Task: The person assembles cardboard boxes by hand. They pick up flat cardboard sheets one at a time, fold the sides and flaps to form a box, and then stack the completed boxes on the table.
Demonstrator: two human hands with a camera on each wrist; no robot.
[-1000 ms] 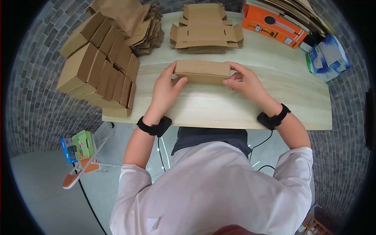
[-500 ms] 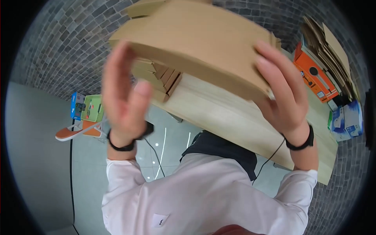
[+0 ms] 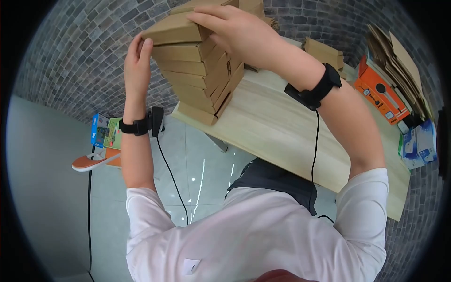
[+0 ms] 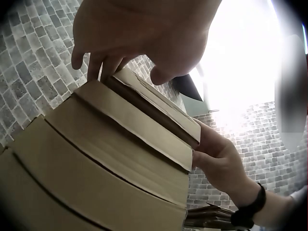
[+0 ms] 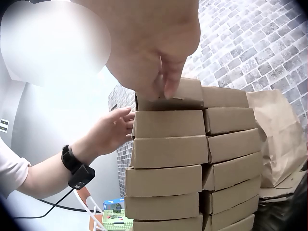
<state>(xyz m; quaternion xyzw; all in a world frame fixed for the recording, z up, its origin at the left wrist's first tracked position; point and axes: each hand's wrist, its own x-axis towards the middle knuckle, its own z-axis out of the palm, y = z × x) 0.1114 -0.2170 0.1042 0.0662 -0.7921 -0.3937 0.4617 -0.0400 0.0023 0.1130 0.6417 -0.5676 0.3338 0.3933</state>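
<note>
A closed brown cardboard box (image 3: 171,30) lies on top of the front column of a tall stack of similar boxes (image 3: 185,77). My left hand (image 3: 137,70) holds its left end, thumb on the near side and fingers behind, as the left wrist view shows. At the other end my right hand (image 3: 246,37) grips the box, its fingers reaching over the top edge. In the right wrist view the top box (image 5: 190,94) sits roughly level with the neighbouring column (image 5: 226,98); the right hand covers part of it.
The stack stands at the left end of a wooden table (image 3: 277,122). Flattened cardboard (image 3: 324,52) lies toward the back. An orange box (image 3: 378,89) and a blue-white package (image 3: 418,145) stand at the right end. A brown paper bag (image 5: 276,134) is behind the stack. Grey brick walls surround the table.
Both hands have carried the box from the middle of the table up and left onto the stack. The body and head view have turned toward the stack.
</note>
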